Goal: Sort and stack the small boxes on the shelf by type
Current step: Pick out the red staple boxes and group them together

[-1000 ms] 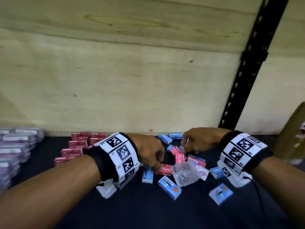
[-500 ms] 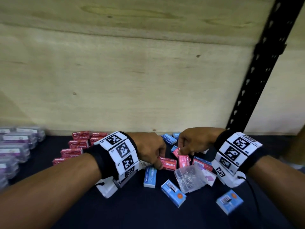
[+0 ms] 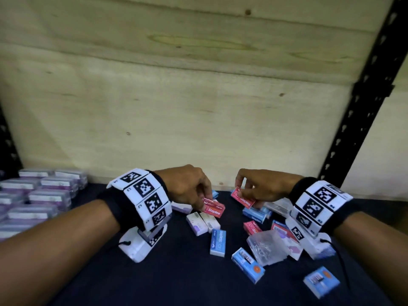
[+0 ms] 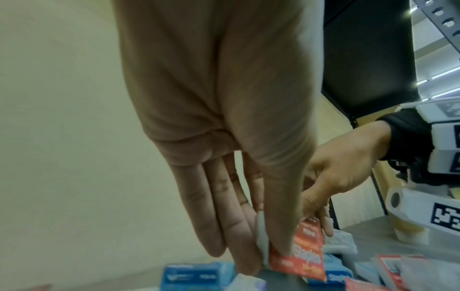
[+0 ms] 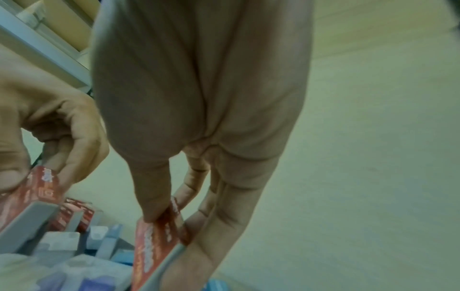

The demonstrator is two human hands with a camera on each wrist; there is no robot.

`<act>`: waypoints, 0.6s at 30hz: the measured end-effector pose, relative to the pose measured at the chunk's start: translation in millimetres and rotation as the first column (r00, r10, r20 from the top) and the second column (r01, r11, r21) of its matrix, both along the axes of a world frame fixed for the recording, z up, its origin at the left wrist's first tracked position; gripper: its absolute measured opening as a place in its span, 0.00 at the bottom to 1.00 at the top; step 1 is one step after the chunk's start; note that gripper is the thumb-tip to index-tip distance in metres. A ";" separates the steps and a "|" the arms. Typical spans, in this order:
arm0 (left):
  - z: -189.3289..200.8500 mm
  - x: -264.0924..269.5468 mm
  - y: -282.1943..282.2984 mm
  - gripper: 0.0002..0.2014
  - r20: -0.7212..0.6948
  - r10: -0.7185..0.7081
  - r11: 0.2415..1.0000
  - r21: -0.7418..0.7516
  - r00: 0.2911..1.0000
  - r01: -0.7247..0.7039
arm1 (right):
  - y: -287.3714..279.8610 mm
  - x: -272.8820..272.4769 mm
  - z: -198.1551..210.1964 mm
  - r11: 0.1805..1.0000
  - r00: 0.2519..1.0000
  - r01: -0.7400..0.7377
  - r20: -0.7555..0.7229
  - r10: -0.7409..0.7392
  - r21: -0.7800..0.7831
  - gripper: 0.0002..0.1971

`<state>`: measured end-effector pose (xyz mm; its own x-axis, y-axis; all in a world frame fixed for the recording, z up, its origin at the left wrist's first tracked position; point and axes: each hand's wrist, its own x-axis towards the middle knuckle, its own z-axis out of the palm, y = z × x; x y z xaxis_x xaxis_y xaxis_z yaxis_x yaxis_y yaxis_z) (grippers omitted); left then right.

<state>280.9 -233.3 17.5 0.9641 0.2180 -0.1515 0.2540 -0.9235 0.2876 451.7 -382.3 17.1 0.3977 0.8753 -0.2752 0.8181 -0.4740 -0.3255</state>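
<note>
Small staple boxes lie mixed on the dark shelf (image 3: pixel 154 281). My left hand (image 3: pixel 194 191) pinches one red staples box (image 3: pixel 213 207) between thumb and fingers, just above the pile; the left wrist view shows that red staples box (image 4: pixel 298 256) held at its side. My right hand (image 3: pixel 258 188) pinches a second red staples box (image 3: pixel 242 198), tilted, also lifted off the shelf; the right wrist view has this second box (image 5: pixel 154 248) under the thumb. Blue boxes (image 3: pixel 218 242) and white boxes (image 3: pixel 202 221) lie loose beneath both hands.
A clear plastic box of clips (image 3: pixel 268 246) sits in the pile's right part. Stacked clear purple-labelled cases (image 3: pixel 35 199) fill the left end. A plywood back wall (image 3: pixel 176 107) and a black perforated upright (image 3: pixel 362 102) bound the shelf.
Both hands have lifted a red staples box each off the pile. The camera has tilted, so the red stack at the left no longer shows.
</note>
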 end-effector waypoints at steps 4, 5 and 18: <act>17.5 -45.0 20.6 0.12 -0.030 0.100 0.995 0.029 0.994 -0.100 | 21.9 -34.4 11.5 0.994 0.993 -0.106 0.044 0.106 0.002 0.09; 20.7 -60.0 26.4 0.12 -0.046 0.129 0.991 0.045 0.991 -0.127 | 29.4 -46.1 12.6 0.991 0.989 -0.136 0.053 0.136 -0.003 0.09; -5.8 -166.8 58.6 0.11 -0.181 0.326 0.945 0.073 0.928 -0.318 | 84.5 -173.0 -8.1 0.902 0.902 -0.358 0.159 0.400 -0.240 0.11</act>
<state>114.1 -174.7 11.7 0.7959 0.5218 -0.3071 0.5851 -0.7932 0.1686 278.7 -297.8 9.0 0.1115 0.9051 -0.4104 0.9860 -0.1522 -0.0678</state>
